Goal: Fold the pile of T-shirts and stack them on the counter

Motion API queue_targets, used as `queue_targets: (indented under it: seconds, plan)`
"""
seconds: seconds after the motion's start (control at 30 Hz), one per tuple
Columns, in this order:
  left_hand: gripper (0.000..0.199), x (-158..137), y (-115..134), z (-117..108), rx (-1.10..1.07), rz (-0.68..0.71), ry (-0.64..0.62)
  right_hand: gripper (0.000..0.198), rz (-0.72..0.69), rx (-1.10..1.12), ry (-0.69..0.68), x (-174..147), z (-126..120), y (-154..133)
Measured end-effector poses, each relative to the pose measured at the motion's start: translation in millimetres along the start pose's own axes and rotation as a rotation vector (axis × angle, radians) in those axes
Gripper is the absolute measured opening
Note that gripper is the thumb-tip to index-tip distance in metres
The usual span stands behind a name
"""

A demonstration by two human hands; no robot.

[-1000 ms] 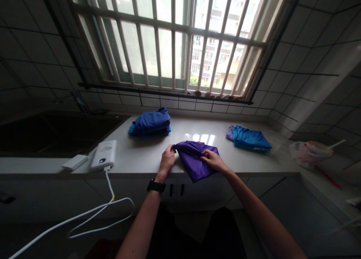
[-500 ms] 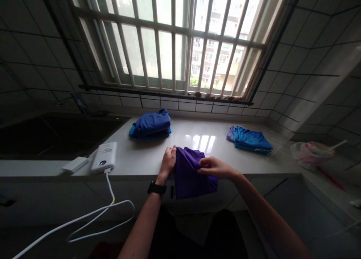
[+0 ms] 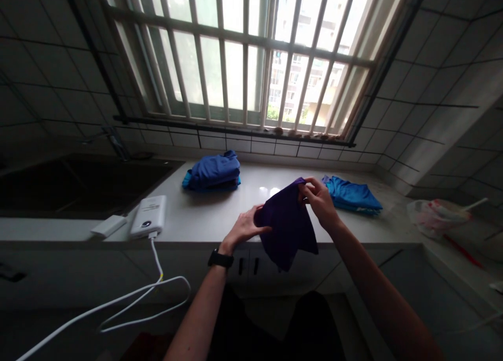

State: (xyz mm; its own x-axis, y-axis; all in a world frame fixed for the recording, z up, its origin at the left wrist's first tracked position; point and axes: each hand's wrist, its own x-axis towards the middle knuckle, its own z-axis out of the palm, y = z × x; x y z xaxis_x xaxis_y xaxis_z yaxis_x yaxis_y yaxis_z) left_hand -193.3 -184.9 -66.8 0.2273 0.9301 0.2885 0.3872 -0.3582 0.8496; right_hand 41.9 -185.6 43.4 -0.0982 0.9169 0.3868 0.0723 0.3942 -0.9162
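Observation:
A dark purple cloth (image 3: 285, 225) hangs in the air over the counter's front edge, its lower end tapering to points. My right hand (image 3: 319, 197) pinches its upper right corner between thumb and fingers. At the cloth's left edge my left hand (image 3: 247, 226), with a black watch on the wrist, has its thumb in front and its fingers curled toward the edge, partly hidden. Behind, to the left, lies a pile of folded blue cloths (image 3: 214, 171). Just past my right hand is another folded blue stack (image 3: 353, 195), with some lilac at its left end.
A white power bank (image 3: 149, 217) with a cable (image 3: 157, 264) trailing off the counter (image 3: 212, 222) sits left, beside a small white box (image 3: 109, 226). Further left is a dark sink (image 3: 78, 185). A plastic bag (image 3: 436, 214) rests at right. A barred window (image 3: 243, 62) is ahead.
The purple cloth has been lifted and turned, its upper right corner raised. My right hand has moved up and right with it; my left hand has shifted slightly right and its fingers have spread.

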Motion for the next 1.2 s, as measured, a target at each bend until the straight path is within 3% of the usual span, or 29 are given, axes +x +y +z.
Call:
queue_targets:
  seconds: [0.07, 0.17, 0.27, 0.4, 0.53, 0.73, 0.87, 1.03, 1.1, 1.2]
  plan:
    - [0.063, -1.4, 4.2, -1.0, 0.01, 0.04, -0.096, 0.049, 0.003, 0.019, -0.023, -3.1, 1.7, -4.8]
    - [0.036, -4.7, 5.5, -4.5, -0.056, -0.043, -0.155, 0.048, 0.015, 0.035, -0.025, -4.3, 2.3, -8.2]
    - [0.038, -9.1, 3.5, -8.8, -0.139, -0.17, -0.223, 0.049, 0.031, 0.051, -0.005, -3.4, 1.4, -8.1]
    - [0.038, -10.1, 3.6, -9.9, -0.196, -0.206, -0.302, 0.049, 0.044, 0.058, 0.001, -3.5, 0.9, -7.1]
    - [0.041, -6.6, 10.6, -6.4, -0.103, -0.118, -0.252, 0.049, 0.058, 0.059, 0.002, -5.1, 1.6, -7.9]
    - [0.028, -4.1, 22.5, -6.8, -0.016, 0.044, -0.206, 0.048, 0.064, 0.06, -0.003, -7.2, 0.8, -8.7]
    - [0.017, -10.6, 28.6, -3.3, -0.014, 0.116, -0.353, 0.047, 0.07, 0.038, -0.016, -9.3, 0.7, -5.2]
    - [0.033, -32.7, 36.4, 3.2, -0.273, -0.033, -0.533, 0.046, 0.092, 0.047, 0.005, -12.1, 1.8, 0.3]
    - [0.035, -36.7, 37.9, 1.8, -0.347, -0.103, -0.504, 0.046, 0.095, 0.054, 0.01, -12.6, 1.0, 1.4]
    - [0.034, -32.6, 38.9, -6.9, -0.307, -0.122, -0.261, 0.046, 0.097, 0.076, 0.012, -12.4, -2.0, 1.7]
